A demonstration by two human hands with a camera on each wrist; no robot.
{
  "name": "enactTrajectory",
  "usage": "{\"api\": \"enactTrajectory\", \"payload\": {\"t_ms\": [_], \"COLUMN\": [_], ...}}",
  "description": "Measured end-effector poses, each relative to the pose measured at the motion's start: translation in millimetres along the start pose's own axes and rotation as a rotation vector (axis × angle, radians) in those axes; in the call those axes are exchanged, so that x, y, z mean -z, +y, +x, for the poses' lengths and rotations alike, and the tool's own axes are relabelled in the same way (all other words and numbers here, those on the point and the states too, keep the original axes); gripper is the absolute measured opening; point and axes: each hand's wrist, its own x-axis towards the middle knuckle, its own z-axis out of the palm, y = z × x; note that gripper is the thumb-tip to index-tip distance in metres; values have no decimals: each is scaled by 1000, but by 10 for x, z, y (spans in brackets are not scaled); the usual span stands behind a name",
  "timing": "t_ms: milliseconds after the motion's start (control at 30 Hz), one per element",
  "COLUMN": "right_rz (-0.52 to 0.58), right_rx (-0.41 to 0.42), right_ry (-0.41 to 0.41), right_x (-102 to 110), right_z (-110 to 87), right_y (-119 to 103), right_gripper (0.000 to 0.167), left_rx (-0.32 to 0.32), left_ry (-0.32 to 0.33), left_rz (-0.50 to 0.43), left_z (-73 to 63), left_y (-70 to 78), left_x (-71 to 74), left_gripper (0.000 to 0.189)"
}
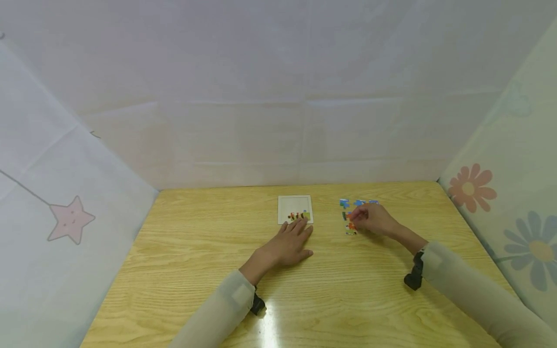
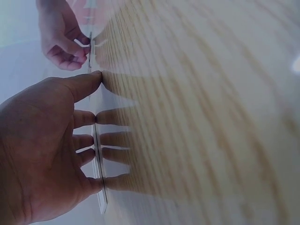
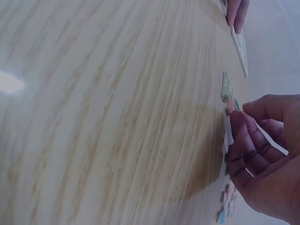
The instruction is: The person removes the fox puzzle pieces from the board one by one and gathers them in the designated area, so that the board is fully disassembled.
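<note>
A square, light-coloured puzzle tray [image 1: 295, 203] lies toward the back of the table, with a few joined puzzle pieces [image 1: 299, 216] along its near side. Spread fingers of my left hand [image 1: 287, 245] rest on the tray's near edge, and its thumb touches the table. To the right, my right hand [image 1: 375, 220] is bent over loose puzzle pieces [image 1: 350, 227]. Its thumb and index fingertips come close together at an orange-marked piece [image 3: 230, 104]; whether they pinch it is hidden. The other fingers of that hand are curled.
More loose pieces, blue ones [image 1: 344, 203] among them, lie behind and around the right hand on the wooden table [image 1: 209, 232]. A pale cloth wall [image 1: 243, 140] rises at the table's back edge, and printed cloths hang at both sides.
</note>
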Motion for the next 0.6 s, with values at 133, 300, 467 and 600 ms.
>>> {"api": "enactTrajectory", "payload": {"t_ms": [133, 300, 467, 600], "right_rz": [18, 70, 75, 100], "right_rx": [39, 59, 67, 66], "right_ry": [-21, -51, -67, -93], "right_x": [-20, -59, -112, -146], "right_z": [83, 254, 426, 550], "right_y": [-22, -138, -260, -342], "right_gripper": [11, 14, 17, 20], "left_rx": [4, 11, 10, 13], "left_ry": [-1, 4, 0, -4], "left_rz": [-2, 0, 11, 14], "left_z": [-7, -5, -6, -11], "left_y": [9, 4, 12, 18], "left_x": [11, -1, 5, 10], "left_gripper": [74, 73, 74, 74]}}
